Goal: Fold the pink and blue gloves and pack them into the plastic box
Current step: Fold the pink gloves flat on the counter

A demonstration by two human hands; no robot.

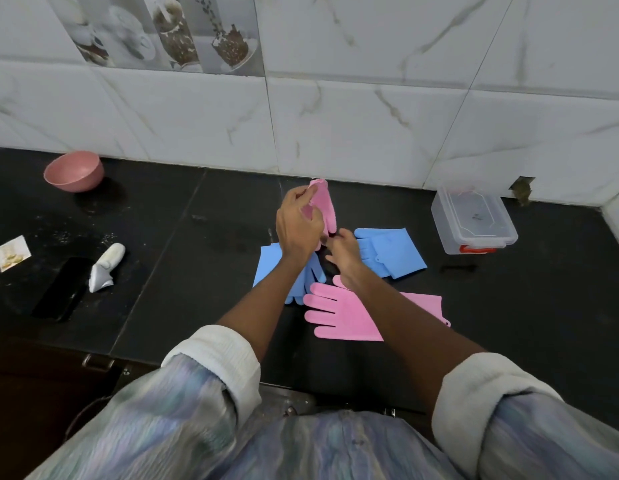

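The person works at a black desk (pixel 197 237) set against a marble-tiled wall. The left hand (pixel 296 226) is closed on a pink silicone glove (pixel 324 206) and lifts it clear of the desk, cuff end uppermost, fingers hanging down. The right hand (pixel 342 249) sits just beside it at 4 o'clock and pinches the lower end of the same glove. Held at both ends in the air, the glove can be doubled over without dragging on the desk; this appears to be the first fold in progress.

The second pink glove (pixel 342 313) lies flat at 6 o'clock from the hands, fingers pointing to 9 o'clock, partly under the right forearm. One blue glove (pixel 393 251) lies flat at 3 o'clock from the hands. The other blue glove (pixel 270 268) lies at 7 o'clock, partly under the left wrist. All three rest close together, within easy reach for successive folds.

The clear plastic box (pixel 474 220) stands at 3 o'clock, well apart from the gloves, near the wall. Whether its lid is seated or merely resting cannot be told; an orange latch shows at the front.

Unrelated items stand at the left: a pink bowl (pixel 74 171) at 10 o'clock, a white bottle (pixel 105 268) lying on its side and a black case (pixel 60 289) at 9 o'clock.
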